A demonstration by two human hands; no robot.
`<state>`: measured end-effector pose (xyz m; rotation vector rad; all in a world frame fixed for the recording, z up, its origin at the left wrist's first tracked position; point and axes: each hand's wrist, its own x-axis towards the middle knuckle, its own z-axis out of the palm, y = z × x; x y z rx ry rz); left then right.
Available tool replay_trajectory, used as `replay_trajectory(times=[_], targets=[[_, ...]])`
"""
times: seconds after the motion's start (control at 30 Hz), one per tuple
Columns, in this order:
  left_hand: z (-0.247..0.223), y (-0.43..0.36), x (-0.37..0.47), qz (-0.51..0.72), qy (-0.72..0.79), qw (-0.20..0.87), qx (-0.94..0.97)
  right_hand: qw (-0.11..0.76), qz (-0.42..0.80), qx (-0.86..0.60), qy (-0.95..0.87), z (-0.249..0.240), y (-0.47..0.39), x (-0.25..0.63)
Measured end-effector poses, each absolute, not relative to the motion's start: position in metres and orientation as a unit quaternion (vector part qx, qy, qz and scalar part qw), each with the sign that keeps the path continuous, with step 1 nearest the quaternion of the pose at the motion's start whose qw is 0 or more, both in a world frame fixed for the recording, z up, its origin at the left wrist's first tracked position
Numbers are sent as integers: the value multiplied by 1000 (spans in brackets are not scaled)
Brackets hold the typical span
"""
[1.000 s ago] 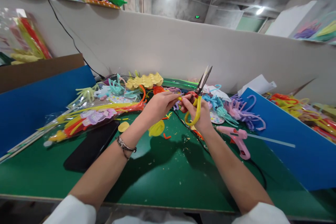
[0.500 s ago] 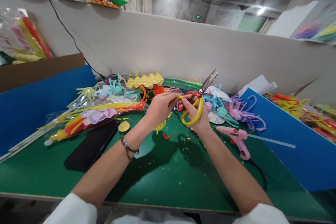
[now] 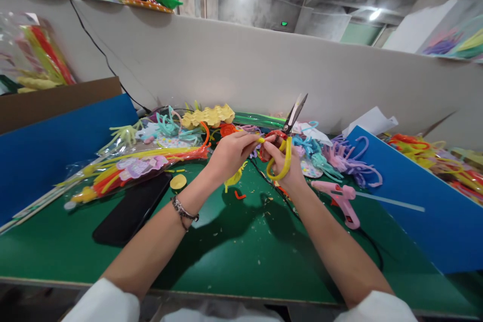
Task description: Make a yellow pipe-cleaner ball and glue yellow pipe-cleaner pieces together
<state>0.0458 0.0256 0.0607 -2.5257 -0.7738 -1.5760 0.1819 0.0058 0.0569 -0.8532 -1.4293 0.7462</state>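
Note:
My left hand (image 3: 232, 153) is closed, its fingertips pinching a short yellow pipe cleaner piece (image 3: 261, 140). Close beside it, my right hand (image 3: 289, 168) is wrapped around scissors (image 3: 287, 158) with yellow and red handles. The blades point up and away from me, slightly apart. My right thumb and fingertip are at the other end of the yellow piece; whether they grip it I cannot tell. Below the hands, a yellow bent shape (image 3: 234, 177) and a small orange-red piece (image 3: 240, 195) lie on the green table (image 3: 226, 261).
A pink glue gun (image 3: 341, 196) with a glue stick lies to the right, before a blue box (image 3: 422, 211). On the left are a black phone (image 3: 130, 211), bagged pipe cleaners (image 3: 124, 171) and a yellow disc (image 3: 178, 181). Behind stands a yellow egg-carton piece (image 3: 209, 115).
The scissors have turned in my right hand, so the blades stand more upright and sit slightly further left. My left hand has barely moved and keeps its pinch.

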Motion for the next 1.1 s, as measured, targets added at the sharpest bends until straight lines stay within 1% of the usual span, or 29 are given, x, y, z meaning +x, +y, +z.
replay_trajectory(times=[0.13, 0.2, 0.3, 0.37, 0.43, 0.5, 0.77, 0.87, 1.0, 1.1], targets=[[63, 24, 46, -518, -254, -20, -816, 628, 374, -331, -597, 57, 6, 179], [64, 24, 46, -518, -265, -48, -812, 629, 372, -330, -598, 57, 5, 179], [65, 25, 46, -509, -274, -83, -812, 617, 308, -371, -622, 61, 3, 180], [65, 24, 46, -502, -279, -85, -814, 606, 260, -400, -636, 64, 1, 182], [65, 23, 45, -496, -286, -90, -815, 602, 231, -410, -645, 66, 0, 183], [65, 22, 45, -494, -291, -118, -811, 601, 211, -409, -654, 67, 0, 184], [66, 21, 50, -497, -314, -291, -755, 591, 184, -420, -664, 65, 0, 182], [62, 21, 56, -516, -311, -330, -726, 616, 181, -426, -638, 59, 1, 176], [57, 21, 61, -537, -301, -356, -702, 641, 217, -427, -599, 54, 1, 171], [57, 22, 59, -528, -307, -318, -725, 627, 255, -407, -614, 56, 2, 176]])
